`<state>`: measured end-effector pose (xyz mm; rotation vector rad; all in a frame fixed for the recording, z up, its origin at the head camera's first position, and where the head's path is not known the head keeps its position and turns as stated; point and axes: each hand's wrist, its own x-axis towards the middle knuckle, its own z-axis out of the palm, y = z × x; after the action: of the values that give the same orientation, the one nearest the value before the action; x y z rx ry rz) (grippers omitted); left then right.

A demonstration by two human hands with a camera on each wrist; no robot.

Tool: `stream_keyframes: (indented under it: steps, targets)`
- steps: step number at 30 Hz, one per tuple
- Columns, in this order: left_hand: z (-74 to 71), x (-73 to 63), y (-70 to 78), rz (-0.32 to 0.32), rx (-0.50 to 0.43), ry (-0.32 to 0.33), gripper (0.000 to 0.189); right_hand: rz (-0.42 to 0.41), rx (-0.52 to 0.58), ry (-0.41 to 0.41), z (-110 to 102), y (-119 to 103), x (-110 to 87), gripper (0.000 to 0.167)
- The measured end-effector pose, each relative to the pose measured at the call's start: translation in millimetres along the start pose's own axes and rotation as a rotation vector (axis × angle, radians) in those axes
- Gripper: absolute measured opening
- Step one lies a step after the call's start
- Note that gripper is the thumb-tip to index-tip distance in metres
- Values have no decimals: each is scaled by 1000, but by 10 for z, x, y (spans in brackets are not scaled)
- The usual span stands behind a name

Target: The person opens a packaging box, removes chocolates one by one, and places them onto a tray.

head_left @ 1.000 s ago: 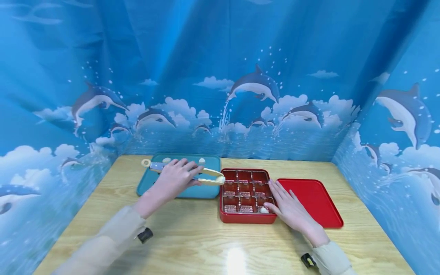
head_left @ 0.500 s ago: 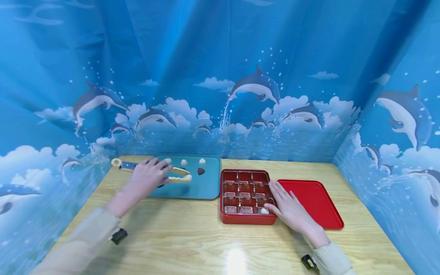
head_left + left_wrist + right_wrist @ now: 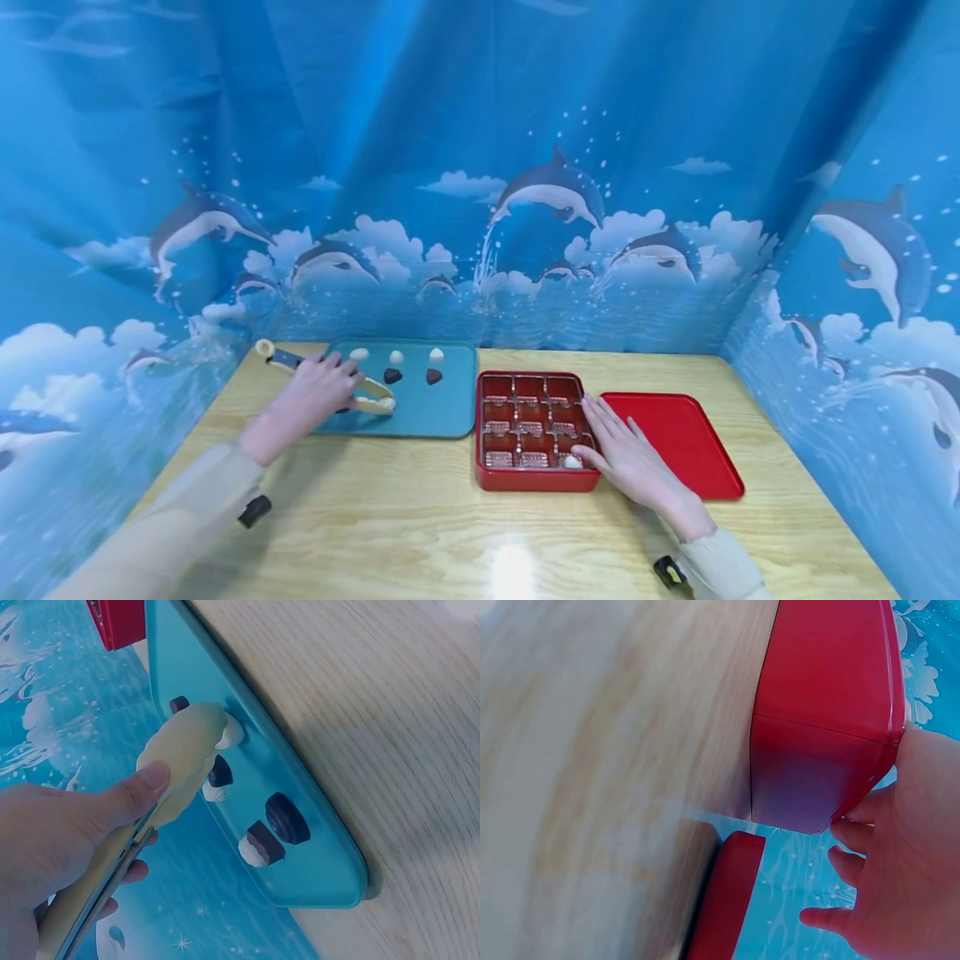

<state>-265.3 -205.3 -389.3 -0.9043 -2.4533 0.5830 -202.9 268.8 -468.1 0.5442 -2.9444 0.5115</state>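
My left hand (image 3: pixel 318 387) grips a pair of tongs (image 3: pixel 184 742) with cream, scalloped ends, its thumb pressed along one arm. The tongs reach down over the blue tray (image 3: pixel 442 412), their tips right at a white chocolate-like piece (image 3: pixel 234 732). Dark pieces (image 3: pixel 434 377) and white pieces (image 3: pixel 359 354) lie further back on that tray. My right hand (image 3: pixel 637 458) rests against the right side of a red box (image 3: pixel 536 480), fingers extended along its rim. Inside, a clear divided insert shows one white piece (image 3: pixel 572 461) in the front right compartment.
A flat red lid or tray (image 3: pixel 686 442) lies right of the box, partly behind my right forearm. The wooden table (image 3: pixel 420 517) runs toward me in front of everything. A blue dolphin-print curtain (image 3: pixel 480 167) stands close behind the tray and box.
My left hand has moved the tongs left, from beside the red box to over the blue tray, then lower toward its front. My right hand has stayed on the box.
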Motion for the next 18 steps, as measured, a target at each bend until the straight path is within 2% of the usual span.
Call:
stream_keyframes:
  steps: [5, 10, 14, 18]
  targets:
    - [62, 26, 29, -7, -3, -18, 36, 5, -2, -9, 8, -2, 5, 83]
    - [49, 13, 18, -60, -8, -22, 42, 5, -6, -11, 3, -14, 9, 83]
    - [13, -2, -10, -101, -11, 29, 52, 5, -8, -12, -6, -17, 5, 84]
    - [-27, -1, 3, -120, -69, 99, 52, 6, -5, -13, -4, -14, 3, 84]
